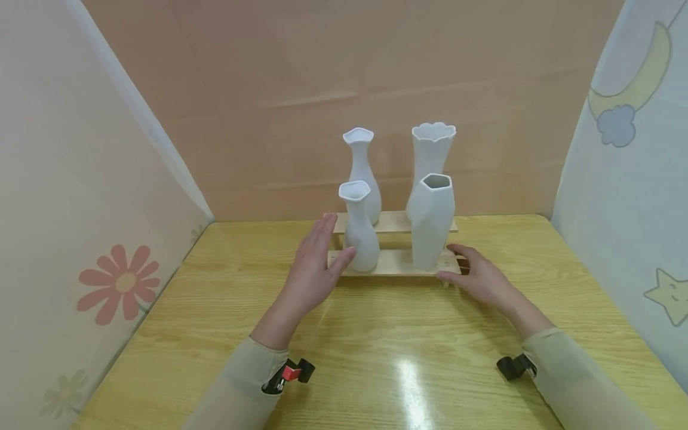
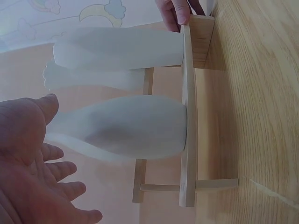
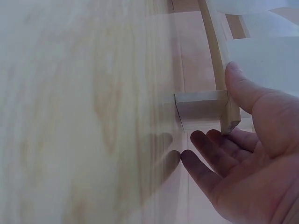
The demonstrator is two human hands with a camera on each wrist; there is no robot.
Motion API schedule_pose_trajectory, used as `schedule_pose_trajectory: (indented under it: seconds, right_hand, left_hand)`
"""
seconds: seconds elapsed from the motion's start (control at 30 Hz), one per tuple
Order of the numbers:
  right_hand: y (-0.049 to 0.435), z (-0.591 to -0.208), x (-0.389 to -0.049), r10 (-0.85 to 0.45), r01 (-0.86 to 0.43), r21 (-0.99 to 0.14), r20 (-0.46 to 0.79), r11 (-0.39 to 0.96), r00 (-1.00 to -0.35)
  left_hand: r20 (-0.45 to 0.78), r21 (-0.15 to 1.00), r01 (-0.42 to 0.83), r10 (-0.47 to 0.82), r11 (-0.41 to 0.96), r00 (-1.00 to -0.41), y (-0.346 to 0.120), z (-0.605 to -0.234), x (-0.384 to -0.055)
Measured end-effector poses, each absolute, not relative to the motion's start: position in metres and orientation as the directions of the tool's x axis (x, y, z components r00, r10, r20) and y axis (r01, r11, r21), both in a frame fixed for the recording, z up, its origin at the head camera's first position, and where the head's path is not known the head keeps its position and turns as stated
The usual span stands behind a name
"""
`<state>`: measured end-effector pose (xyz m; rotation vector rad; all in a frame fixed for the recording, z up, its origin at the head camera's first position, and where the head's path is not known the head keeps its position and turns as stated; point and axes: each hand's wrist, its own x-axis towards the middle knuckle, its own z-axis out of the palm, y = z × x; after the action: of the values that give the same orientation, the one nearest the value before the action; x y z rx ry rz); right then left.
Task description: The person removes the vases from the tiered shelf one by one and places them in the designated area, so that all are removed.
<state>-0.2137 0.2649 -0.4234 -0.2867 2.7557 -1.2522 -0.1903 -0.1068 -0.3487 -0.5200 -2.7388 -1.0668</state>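
A two-tier wooden shelf (image 1: 394,263) holds white vases. On its front board stand a narrow-necked vase (image 1: 364,246) at left and a faceted vase (image 1: 432,239) at right. Behind them are another slim-necked vase (image 1: 359,164) and a scalloped-rim vase (image 1: 430,152). My left hand (image 1: 312,266) is beside the front left vase, fingers extended and thumb apart, holding nothing. At the shelf's right end, my right hand (image 1: 481,280) has its thumb (image 3: 240,86) against the front board, with the other fingers (image 3: 212,161) loosely spread around the board's end.
The shelf stands toward the back of a wood-grain table (image 1: 371,358). A plain tan backdrop (image 1: 344,71) rises behind it. Patterned white cloth walls (image 1: 97,179) flank both sides. A wooden leg (image 3: 201,105) supports the front board near my right hand.
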Motion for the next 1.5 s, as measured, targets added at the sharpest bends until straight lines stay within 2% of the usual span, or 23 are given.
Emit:
schedule_pose_trajectory:
  seconds: [0.73,0.93,1.2,1.5]
  right_hand:
    - [0.273,-0.424,-0.204,-0.17,-0.102,-0.735,-0.019,0.67,-0.985]
    - [0.275,-0.428,-0.194,-0.214,-0.143,-0.728,-0.005,0.671,-0.977]
    - [0.269,-0.426,-0.175,-0.273,-0.235,-0.703,0.059,0.671,-0.96]
    - [0.268,-0.428,-0.176,-0.264,-0.232,-0.685,0.06,0.691,-0.963]
  left_hand:
    - [0.279,0.653,0.391,0.275,0.648,-0.92,-0.097,-0.345,-0.192]
    - [0.3,0.684,0.402,0.268,0.609,-0.915,-0.095,-0.346,-0.197]
    - [0.341,0.705,0.404,0.221,0.583,-0.914,-0.091,-0.345,-0.205]
    - [0.379,0.736,0.388,0.137,0.555,-0.915,-0.087,-0.347,-0.214]
